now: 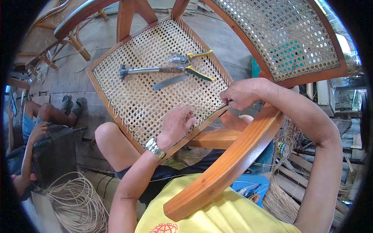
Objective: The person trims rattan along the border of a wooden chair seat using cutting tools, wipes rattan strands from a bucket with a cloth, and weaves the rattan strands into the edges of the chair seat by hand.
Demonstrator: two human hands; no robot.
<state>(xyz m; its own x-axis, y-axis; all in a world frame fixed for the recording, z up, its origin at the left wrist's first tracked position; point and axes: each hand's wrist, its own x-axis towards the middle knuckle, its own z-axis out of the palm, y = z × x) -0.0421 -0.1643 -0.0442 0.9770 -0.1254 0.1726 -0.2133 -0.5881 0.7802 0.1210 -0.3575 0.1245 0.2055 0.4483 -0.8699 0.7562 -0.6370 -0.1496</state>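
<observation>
A woven cane chair seat (136,58) in a wooden frame tilts in front of me. My left hand (176,126), with a metal watch (154,148) at the wrist, rests on the weave near its front edge. Its fingers are curled, and what they pinch is hidden. At the right corner of the seat frame, my right hand (241,95) is closed around a small dark tool (228,103), mostly covered by the fingers. Lying on the weave are a hammer (151,70), pruning shears (186,58) and a knife (171,82). Cane ends stick up along the frame edges.
A curved wooden armrest (229,159) crosses close to my body, and a cane backrest (287,39) rises at upper right. Coiled cane (77,202) lies lower left, near a seated person (42,116). A blue tray (252,186) holds tools. Rattan furniture (58,35) stands upper left.
</observation>
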